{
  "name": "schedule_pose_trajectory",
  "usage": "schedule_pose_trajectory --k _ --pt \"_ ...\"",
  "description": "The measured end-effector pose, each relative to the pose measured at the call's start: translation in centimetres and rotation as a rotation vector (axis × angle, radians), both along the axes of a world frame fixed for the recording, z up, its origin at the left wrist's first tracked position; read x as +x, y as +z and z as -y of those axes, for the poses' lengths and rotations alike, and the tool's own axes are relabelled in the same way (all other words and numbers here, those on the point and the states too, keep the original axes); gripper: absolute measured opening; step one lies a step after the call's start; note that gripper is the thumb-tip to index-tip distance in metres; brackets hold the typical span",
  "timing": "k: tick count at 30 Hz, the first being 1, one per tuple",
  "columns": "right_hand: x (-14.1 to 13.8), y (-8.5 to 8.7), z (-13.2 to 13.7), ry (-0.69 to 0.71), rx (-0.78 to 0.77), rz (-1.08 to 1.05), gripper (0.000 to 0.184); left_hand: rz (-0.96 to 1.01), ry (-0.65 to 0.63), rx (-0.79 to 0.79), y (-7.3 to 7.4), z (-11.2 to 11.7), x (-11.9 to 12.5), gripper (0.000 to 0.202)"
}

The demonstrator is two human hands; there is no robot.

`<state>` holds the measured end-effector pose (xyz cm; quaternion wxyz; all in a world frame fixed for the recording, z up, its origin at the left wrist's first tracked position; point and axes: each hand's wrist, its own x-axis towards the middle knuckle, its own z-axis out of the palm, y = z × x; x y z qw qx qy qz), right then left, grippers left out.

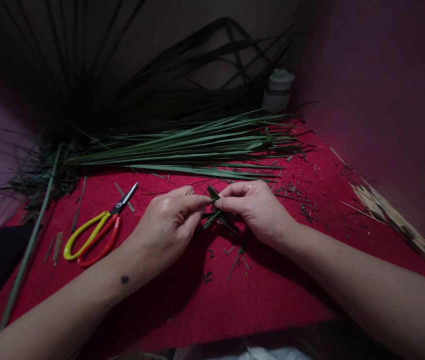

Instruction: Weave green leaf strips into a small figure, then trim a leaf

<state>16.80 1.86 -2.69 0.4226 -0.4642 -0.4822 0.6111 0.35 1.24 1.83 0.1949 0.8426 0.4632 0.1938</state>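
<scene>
I see both hands together near the middle of the table (pixel 272 300), and the leaf (pixel 214 194) is right between them, just above the red surface. My left hand (pixel 173 220) pinches it between thumb and forefinger; my right hand (pixel 255 207) grips the other side the same way, the two sets of fingertips almost meeting. The leaf is a small folded green piece (its exact fold is too small and dim for me to make out), with loose ends sticking out below the fingers. Beside my left forearm I have the scissors (pixel 102 230) lying flat, one handle yellow and one red, blades pointing up toward the leaves (pixel 182 145). Those lie lengthwise across the table beyond my hands, a long green bundle. A thick stalk (pixel 34 240) slants down the left side. Dark scraps (pixel 208 277) are scattered below the hands and off to the right, and pale strips (pixel 375 202) lie along the right edge. Past the bundle, in shadow, a white container (pixel 278 90) stands near the wall.
</scene>
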Motion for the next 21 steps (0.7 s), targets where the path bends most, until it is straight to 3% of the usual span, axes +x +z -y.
schedule_pose_trajectory --k 12,18,21 --pt "-0.09 0.39 0.35 -0.003 0.136 0.147 0.011 -0.07 -0.028 0.066 0.11 0.04 -0.12 0.029" --pt "-0.13 0.39 0.23 -0.015 0.075 0.076 0.008 -0.06 0.002 0.051 0.14 0.28 0.03 0.027" --pt "-0.09 0.33 0.2 -0.022 -0.002 -0.009 0.005 0.041 0.032 -0.071 0.45 -0.12 -0.01 0.025"
